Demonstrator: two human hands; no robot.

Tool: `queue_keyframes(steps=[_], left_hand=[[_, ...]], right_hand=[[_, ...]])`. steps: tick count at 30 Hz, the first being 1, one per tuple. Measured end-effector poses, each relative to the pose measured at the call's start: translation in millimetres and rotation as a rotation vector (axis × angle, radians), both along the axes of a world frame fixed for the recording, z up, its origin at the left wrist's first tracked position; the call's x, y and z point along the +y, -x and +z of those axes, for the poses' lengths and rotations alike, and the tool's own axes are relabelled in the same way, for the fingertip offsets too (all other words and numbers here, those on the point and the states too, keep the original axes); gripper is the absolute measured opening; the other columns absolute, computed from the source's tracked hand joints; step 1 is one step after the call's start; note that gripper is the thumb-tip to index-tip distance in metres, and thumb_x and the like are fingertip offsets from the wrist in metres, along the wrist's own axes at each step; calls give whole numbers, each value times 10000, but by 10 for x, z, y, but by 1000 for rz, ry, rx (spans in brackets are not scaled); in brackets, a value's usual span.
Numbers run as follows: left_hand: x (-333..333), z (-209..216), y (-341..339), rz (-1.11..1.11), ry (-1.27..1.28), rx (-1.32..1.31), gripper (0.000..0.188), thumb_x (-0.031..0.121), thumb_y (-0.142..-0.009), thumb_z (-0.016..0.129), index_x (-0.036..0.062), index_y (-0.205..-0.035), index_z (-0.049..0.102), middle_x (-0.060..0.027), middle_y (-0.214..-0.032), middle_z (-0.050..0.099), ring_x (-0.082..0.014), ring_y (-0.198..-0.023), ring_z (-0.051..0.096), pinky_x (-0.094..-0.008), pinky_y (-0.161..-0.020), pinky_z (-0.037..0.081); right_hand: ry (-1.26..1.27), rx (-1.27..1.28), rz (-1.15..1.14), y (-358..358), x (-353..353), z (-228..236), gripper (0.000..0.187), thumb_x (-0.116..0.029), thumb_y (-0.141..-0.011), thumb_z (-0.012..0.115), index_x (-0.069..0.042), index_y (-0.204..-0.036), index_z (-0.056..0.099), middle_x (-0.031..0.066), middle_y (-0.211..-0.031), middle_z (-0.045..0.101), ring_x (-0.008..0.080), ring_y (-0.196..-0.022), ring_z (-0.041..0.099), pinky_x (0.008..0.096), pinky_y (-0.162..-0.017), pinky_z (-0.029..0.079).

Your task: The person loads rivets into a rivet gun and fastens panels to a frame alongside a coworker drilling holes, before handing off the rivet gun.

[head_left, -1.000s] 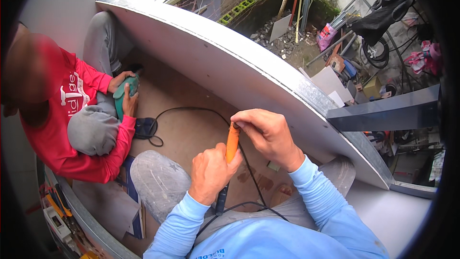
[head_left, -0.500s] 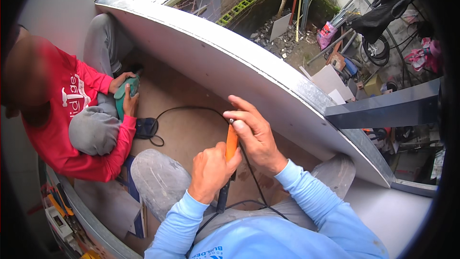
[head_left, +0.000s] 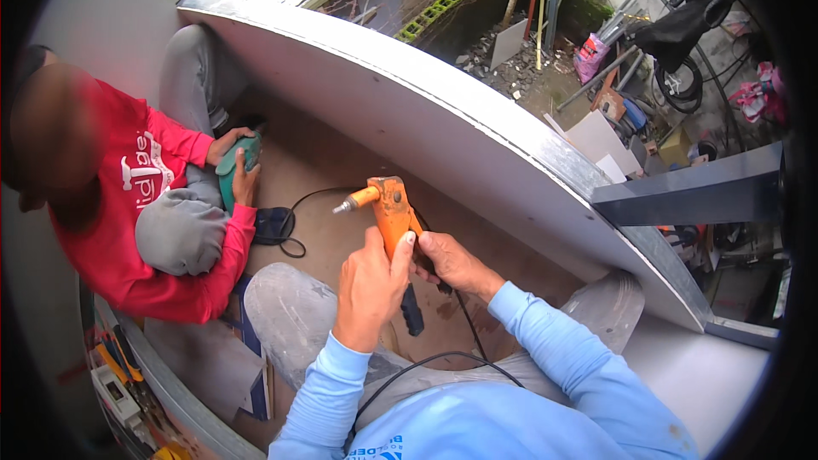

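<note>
An orange hand riveter is held up in front of me, its metal nosepiece pointing left. My left hand is wrapped round its body from the left. Against the tool's right side, my right hand closes its fingers on a dark handle, which is partly hidden. Another black handle grip hangs down below my hands. A black cord runs across my lap, passing behind the tool.
At the left, a co-worker in a red shirt sits holding a green power tool. A curved white panel wall with a metal rim bounds the far side. Hand tools lie in the lower left beyond another metal-edged panel.
The riveter has been turned so its head and nosepiece now show above my hands. My right hand has moved from its tip down to the handle.
</note>
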State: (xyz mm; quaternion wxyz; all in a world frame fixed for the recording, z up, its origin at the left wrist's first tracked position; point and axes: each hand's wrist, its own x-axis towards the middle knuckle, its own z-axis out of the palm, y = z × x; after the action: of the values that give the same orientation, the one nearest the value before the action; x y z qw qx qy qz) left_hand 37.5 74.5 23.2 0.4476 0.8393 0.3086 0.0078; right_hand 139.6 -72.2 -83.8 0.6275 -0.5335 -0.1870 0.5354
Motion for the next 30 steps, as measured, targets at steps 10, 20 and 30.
queue_keyframes(steps=[10, 20, 30], left_hand=[[93, -584, -474, 404, 429, -260, 573, 524, -1060, 632, -24, -1213, 701, -125, -936, 735, -225, -903, 711, -403, -815, 554], [427, -1593, -837, 633, 1130, -467, 441, 564, -1028, 591, 149, -1151, 671, -3, -986, 701, -119, -827, 637, -289, -688, 476], [434, -1803, -1115, 532, 1187, -513, 280, 417, -1018, 679, 220, -1178, 559, 64, -1007, 574, -95, -984, 627, -307, -822, 513]], right_hand=[[198, -984, -375, 260, 243, 306, 400, -199, -960, 764, -69, -1332, 693, 135, -1146, 676, 281, -1014, 664, 389, -782, 527], [601, -1535, -58, 53, 17, 268, 907, -258, -762, 899, -121, -1558, 485, 214, -1501, 486, 398, -1387, 466, 529, -1109, 400], [748, -1581, -40, -41, -6, 165, 828, -280, -751, 894, -116, -1492, 565, 224, -1552, 465, 401, -1418, 451, 527, -1111, 416]])
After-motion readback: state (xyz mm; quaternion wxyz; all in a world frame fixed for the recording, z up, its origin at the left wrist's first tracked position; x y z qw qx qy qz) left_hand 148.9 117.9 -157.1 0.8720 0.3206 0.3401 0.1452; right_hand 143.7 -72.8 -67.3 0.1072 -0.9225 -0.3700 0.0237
